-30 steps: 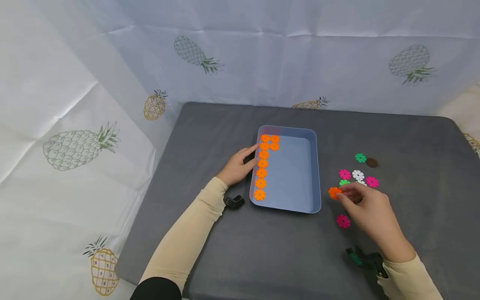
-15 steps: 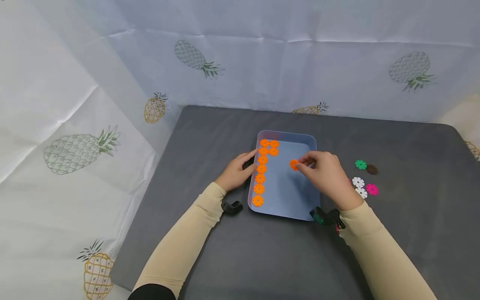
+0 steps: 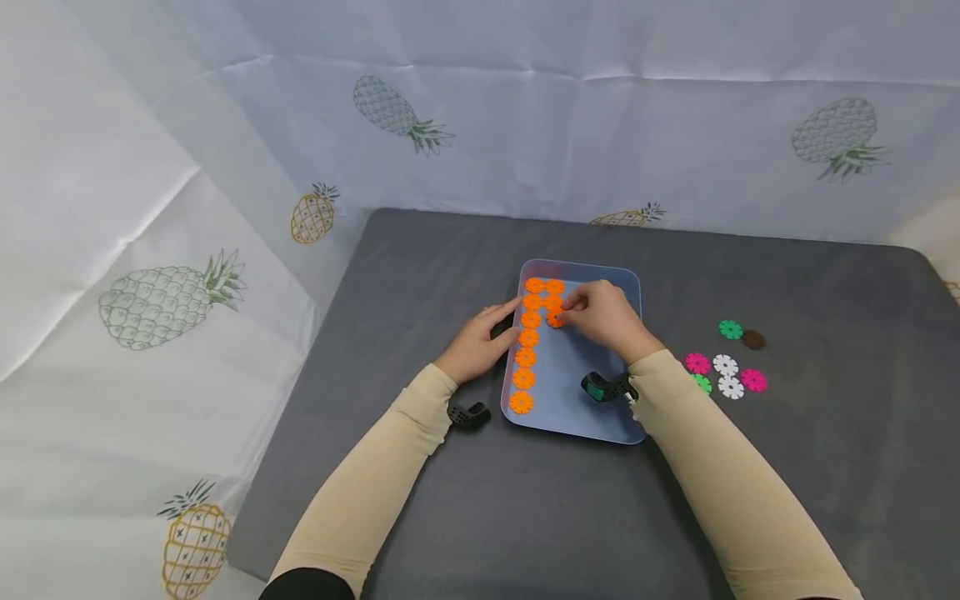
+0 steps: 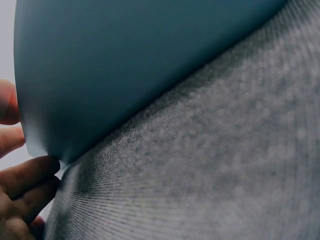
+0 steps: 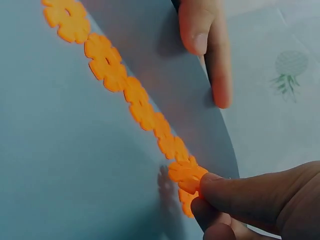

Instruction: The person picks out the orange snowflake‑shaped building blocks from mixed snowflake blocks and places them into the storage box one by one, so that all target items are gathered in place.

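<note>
In the head view, my left hand rests with extended fingers at the left rim of a shallow blue-grey tray. In the left wrist view, fingertips touch the tray's outer wall. Between thumb and fingers, my right hand pinches an orange notched, flower-shaped plastic disc, tilted just over the tray floor. The held disc is close below a short second row of orange discs. A full column of orange discs runs down the tray's left side, edge to edge.
To the right of the tray, several loose discs lie on the grey table: dark green, brown, pink, white and light green. Pineapple-print cloth hangs behind the table.
My right hand has carried the orange disc left, from above the loose discs beside the tray to the second row inside it. The left hand has stayed at the rim.
</note>
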{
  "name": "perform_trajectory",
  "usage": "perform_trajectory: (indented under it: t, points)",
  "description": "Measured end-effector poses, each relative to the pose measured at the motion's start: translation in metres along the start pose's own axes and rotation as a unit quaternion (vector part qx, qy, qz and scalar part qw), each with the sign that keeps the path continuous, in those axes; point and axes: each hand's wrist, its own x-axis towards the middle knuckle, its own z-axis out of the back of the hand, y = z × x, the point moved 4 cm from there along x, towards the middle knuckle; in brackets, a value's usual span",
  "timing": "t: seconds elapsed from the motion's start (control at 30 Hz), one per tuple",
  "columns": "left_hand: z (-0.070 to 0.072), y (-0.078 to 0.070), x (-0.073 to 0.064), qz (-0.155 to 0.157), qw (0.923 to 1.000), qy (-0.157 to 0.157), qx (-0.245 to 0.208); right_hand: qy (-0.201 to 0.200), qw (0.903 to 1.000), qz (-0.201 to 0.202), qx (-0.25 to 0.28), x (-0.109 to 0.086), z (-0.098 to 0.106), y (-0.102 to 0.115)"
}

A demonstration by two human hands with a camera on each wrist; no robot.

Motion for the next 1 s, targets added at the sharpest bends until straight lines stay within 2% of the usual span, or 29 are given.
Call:
perform_trajectory:
  t: [0.47, 0.83, 1.0]
  points:
    - [0.002, -0.004, 0.0, 0.005, 1.0, -0.006, 0.005, 0.013, 0.9995, -0.029, 0.0, 0.009, -0.011, -0.005]
    - [0.0, -0.003, -0.002, 0.008, 0.9999, -0.006, 0.006, 0.012, 0.9992, -0.033, -0.022, 0.011, -0.013, -0.008]
    - [-0.001, -0.002, -0.002, 0.017, 0.9998, -0.008, -0.003, 0.019, 0.9997, -0.014, -0.011, 0.003, -0.007, -0.007]
